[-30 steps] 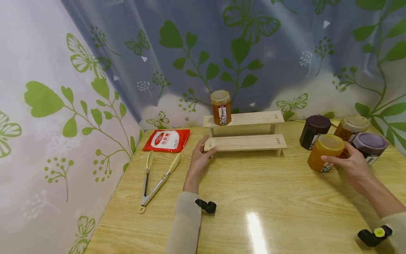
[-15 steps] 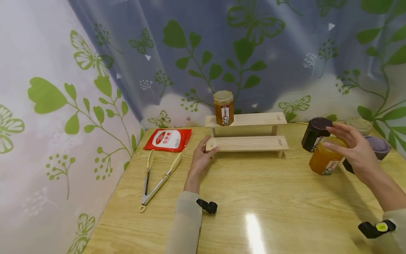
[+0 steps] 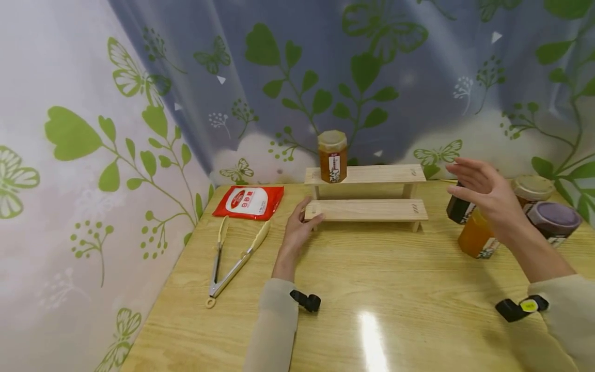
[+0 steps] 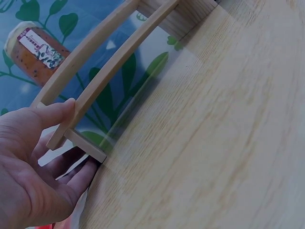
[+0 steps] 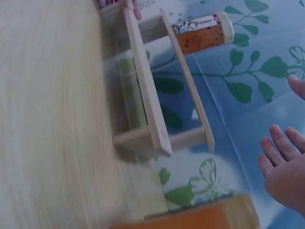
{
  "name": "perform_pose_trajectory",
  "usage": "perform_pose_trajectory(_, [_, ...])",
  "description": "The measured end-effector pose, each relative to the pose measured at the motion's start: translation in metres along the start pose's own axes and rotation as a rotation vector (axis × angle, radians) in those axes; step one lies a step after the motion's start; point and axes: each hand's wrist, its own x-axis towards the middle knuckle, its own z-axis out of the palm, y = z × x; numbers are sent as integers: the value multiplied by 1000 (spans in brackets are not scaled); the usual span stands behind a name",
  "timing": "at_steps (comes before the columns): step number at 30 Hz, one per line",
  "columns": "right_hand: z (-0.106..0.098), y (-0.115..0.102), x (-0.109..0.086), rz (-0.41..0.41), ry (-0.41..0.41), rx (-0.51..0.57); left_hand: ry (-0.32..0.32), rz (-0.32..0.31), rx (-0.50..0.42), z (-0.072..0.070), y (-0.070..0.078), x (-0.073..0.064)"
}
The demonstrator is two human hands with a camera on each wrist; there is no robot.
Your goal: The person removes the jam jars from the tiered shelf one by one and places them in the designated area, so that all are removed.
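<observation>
My left hand [image 3: 298,227] grips the left end of the lower plank of a two-step wooden shelf [image 3: 367,210], thumb on top and fingers around the end, as the left wrist view shows. A jar of orange jam [image 3: 333,160] with a pale lid stands on the upper step at the left. With nothing in its grasp, my right hand [image 3: 499,204] hovers over the jars at the right, fingers extended and thumb apart. In the head view it partly covers an orange-yellow jar [image 3: 475,238] and a dark jar [image 3: 459,211].
Behind the right wrist stand a pale-lidded jar [image 3: 532,188] and a purple-lidded jar [image 3: 555,221]. On the left, a red and white packet [image 3: 248,202] lies beyond splayed tongs [image 3: 232,268]. A patterned curtain [image 3: 395,103] closes off the table's back.
My right hand has come away from the orange-yellow jar, rising and moving left above it and the dark jar. The left hand keeps its grip on the shelf.
</observation>
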Motion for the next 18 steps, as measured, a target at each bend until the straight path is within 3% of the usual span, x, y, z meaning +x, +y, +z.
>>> perform_pose_trajectory(10, [42, -6, 38, -19, -21, 70, 11, 1, 13, -2, 0, 1])
perform_pose_trajectory(18, [75, -2, 67, 38, -48, 72, -6, 11, -3, -1, -1, -1])
